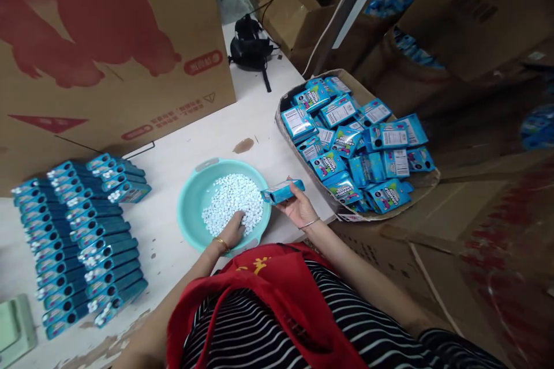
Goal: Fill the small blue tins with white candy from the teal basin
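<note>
A teal basin (197, 196) on the white table holds a heap of small white pellets (231, 199). My left hand (234, 229) reaches into the basin with its fingers dug into the pellets at the near side. My right hand (298, 207) holds a small blue box (282, 191) level over the basin's right rim, its open end towards the pellets.
Rows of filled blue boxes (82, 239) lie at the table's left. A cardboard tray (426, 184) piled with blue boxes sits to the right. A big brown carton (112, 46) stands behind, a black device (251, 46) beyond it. A pale green object (15, 328) sits at the bottom left.
</note>
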A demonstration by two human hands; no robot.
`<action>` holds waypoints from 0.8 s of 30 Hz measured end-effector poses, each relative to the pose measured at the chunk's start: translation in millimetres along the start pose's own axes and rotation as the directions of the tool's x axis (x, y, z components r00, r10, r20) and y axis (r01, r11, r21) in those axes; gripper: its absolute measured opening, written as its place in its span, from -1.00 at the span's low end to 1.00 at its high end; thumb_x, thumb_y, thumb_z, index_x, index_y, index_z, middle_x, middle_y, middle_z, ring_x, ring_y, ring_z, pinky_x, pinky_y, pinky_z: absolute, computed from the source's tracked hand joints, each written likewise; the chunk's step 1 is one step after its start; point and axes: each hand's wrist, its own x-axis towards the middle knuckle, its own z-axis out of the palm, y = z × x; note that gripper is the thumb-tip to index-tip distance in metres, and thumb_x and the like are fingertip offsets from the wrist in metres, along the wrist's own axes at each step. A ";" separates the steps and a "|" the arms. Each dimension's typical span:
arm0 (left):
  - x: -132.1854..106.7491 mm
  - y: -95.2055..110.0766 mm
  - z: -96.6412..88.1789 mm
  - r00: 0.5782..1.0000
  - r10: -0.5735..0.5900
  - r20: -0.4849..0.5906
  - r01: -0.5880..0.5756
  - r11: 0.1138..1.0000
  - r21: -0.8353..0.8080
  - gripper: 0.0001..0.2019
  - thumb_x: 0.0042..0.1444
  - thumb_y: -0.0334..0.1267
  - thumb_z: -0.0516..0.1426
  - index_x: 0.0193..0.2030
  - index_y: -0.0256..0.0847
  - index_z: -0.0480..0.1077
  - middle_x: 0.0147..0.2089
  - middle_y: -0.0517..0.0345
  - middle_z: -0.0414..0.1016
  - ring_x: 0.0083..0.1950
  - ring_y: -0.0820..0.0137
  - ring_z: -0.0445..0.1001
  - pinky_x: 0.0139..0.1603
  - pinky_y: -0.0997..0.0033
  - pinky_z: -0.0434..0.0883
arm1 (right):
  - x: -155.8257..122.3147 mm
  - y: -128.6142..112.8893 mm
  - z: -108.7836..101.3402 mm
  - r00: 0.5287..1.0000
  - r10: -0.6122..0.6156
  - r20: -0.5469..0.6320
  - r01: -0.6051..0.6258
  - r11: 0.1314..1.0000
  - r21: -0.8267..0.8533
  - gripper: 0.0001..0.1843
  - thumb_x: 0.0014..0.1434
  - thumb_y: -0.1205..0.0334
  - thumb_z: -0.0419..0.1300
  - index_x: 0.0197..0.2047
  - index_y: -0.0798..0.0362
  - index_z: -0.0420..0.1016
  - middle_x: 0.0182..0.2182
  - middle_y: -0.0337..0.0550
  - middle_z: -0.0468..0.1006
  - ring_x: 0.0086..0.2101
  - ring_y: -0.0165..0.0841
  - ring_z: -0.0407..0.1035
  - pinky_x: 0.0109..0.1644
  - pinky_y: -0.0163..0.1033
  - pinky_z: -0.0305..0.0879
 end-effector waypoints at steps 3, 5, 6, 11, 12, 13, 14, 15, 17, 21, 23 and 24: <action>-7.8 2.7 -13.7 0.999 0.044 -0.008 -0.045 0.995 -0.089 -0.63 0.15 -0.35 -0.02 0.12 -0.24 0.16 0.01 -0.01 0.35 0.01 0.33 0.37 0.11 0.21 0.35 | 0.1 -0.2 -3.1 0.999 0.031 -0.023 -0.030 0.998 0.048 -0.60 -0.09 0.03 0.40 -0.20 -0.06 0.43 -0.38 -0.27 0.57 -0.37 -0.35 0.47 -0.33 -0.21 0.49; -17.7 5.7 -29.7 0.996 0.083 -0.030 -0.087 0.987 -0.132 -0.64 0.17 -0.32 -0.02 0.13 -0.22 0.16 0.04 -0.03 0.35 0.03 0.32 0.36 0.12 0.20 0.33 | 0.0 0.1 -4.6 0.998 0.037 -0.050 -0.033 0.996 0.087 -0.63 -0.08 0.00 0.39 -0.25 -0.03 0.42 -0.40 -0.24 0.56 -0.35 -0.32 0.47 -0.30 -0.18 0.51; -23.8 8.3 -39.5 0.993 0.109 -0.048 -0.115 0.982 -0.150 -0.65 0.18 -0.32 -0.03 0.12 -0.22 0.16 0.04 -0.03 0.35 0.04 0.32 0.35 0.12 0.19 0.33 | -0.2 0.4 -4.7 0.997 0.038 -0.063 -0.032 0.994 0.103 -0.63 -0.07 -0.01 0.38 -0.27 -0.02 0.42 -0.40 -0.23 0.56 -0.34 -0.31 0.47 -0.28 -0.16 0.52; -56.6 36.1 -96.4 0.963 0.230 -0.140 -0.248 0.960 -0.129 -0.69 0.23 -0.26 -0.03 0.10 -0.22 0.20 -0.05 0.00 0.37 -0.05 0.32 0.35 0.02 0.19 0.35 | -2.7 4.4 4.4 0.996 0.060 -0.058 -0.054 0.992 0.113 -0.62 -0.05 -0.05 0.37 -0.29 0.02 0.42 -0.39 -0.17 0.55 -0.34 -0.31 0.47 -0.25 -0.16 0.53; -61.9 44.0 -106.9 0.959 0.247 -0.138 -0.263 0.959 -0.109 -0.70 0.24 -0.25 -0.04 0.10 -0.21 0.21 -0.06 0.01 0.37 -0.06 0.33 0.36 0.01 0.21 0.35 | -3.3 6.0 8.0 0.996 0.068 -0.050 -0.062 0.992 0.109 -0.62 -0.05 -0.06 0.37 -0.30 0.02 0.42 -0.40 -0.16 0.55 -0.34 -0.31 0.47 -0.25 -0.17 0.52; -66.3 51.8 -116.4 0.956 0.265 -0.130 -0.278 0.956 -0.091 -0.70 0.25 -0.25 -0.04 0.10 -0.20 0.21 -0.06 0.01 0.37 -0.06 0.33 0.36 0.00 0.22 0.36 | -3.9 7.9 11.8 0.996 0.077 -0.040 -0.072 0.992 0.106 -0.61 -0.05 -0.06 0.37 -0.30 0.03 0.42 -0.40 -0.16 0.55 -0.35 -0.31 0.47 -0.26 -0.17 0.52; -69.6 59.3 -124.5 0.952 0.282 -0.117 -0.292 0.954 -0.074 -0.70 0.25 -0.25 -0.04 0.10 -0.19 0.22 -0.05 0.01 0.38 -0.06 0.33 0.36 -0.01 0.22 0.36 | -4.5 10.1 15.5 0.996 0.088 -0.030 -0.085 0.991 0.102 -0.61 -0.06 -0.06 0.37 -0.31 0.03 0.42 -0.41 -0.16 0.55 -0.36 -0.31 0.47 -0.27 -0.18 0.52; -71.9 66.2 -131.3 0.949 0.297 -0.103 -0.304 0.951 -0.058 -0.71 0.25 -0.25 -0.04 0.10 -0.19 0.22 -0.04 0.01 0.39 -0.06 0.33 0.36 0.00 0.22 0.36 | -5.2 12.5 19.0 0.995 0.100 -0.020 -0.098 0.990 0.098 -0.61 -0.06 -0.07 0.37 -0.32 0.03 0.42 -0.41 -0.16 0.55 -0.37 -0.31 0.47 -0.29 -0.19 0.51; -73.7 76.8 -141.2 0.947 0.311 -0.081 -0.314 0.949 -0.021 -0.71 0.24 -0.27 -0.04 0.09 -0.20 0.23 -0.03 -0.01 0.40 -0.05 0.32 0.38 0.01 0.22 0.37 | -6.7 18.0 24.2 0.992 0.124 0.006 -0.124 0.989 0.085 -0.61 -0.06 -0.07 0.37 -0.33 0.04 0.42 -0.42 -0.15 0.56 -0.38 -0.32 0.46 -0.31 -0.20 0.50; -73.2 87.8 -151.0 0.961 0.273 -0.049 -0.267 0.958 0.108 -0.71 0.21 -0.33 -0.06 0.06 -0.23 0.26 -0.06 -0.02 0.41 -0.07 0.30 0.41 -0.02 0.22 0.40 | -9.6 29.7 27.3 0.986 0.151 0.065 -0.154 0.987 0.052 -0.61 -0.06 -0.05 0.38 -0.30 0.05 0.44 -0.43 -0.17 0.57 -0.39 -0.33 0.45 -0.32 -0.22 0.50; -73.7 93.4 -152.7 0.975 0.222 -0.027 -0.212 0.955 0.208 -0.66 0.18 -0.36 -0.06 0.10 -0.23 0.24 -0.07 -0.03 0.42 -0.08 0.28 0.43 -0.03 0.22 0.40 | -10.0 34.9 26.4 0.985 0.155 0.069 -0.158 0.987 0.040 -0.62 -0.06 -0.04 0.38 -0.28 0.03 0.45 -0.43 -0.19 0.57 -0.39 -0.34 0.44 -0.34 -0.23 0.49; -74.3 97.6 -152.9 0.982 0.187 -0.018 -0.176 0.949 0.263 -0.62 0.17 -0.39 -0.06 0.14 -0.24 0.22 -0.07 -0.04 0.42 -0.09 0.28 0.43 -0.04 0.22 0.40 | -9.8 37.2 25.8 0.985 0.159 0.063 -0.162 0.986 0.034 -0.63 -0.06 -0.04 0.37 -0.28 0.02 0.45 -0.44 -0.20 0.56 -0.40 -0.34 0.44 -0.34 -0.23 0.49</action>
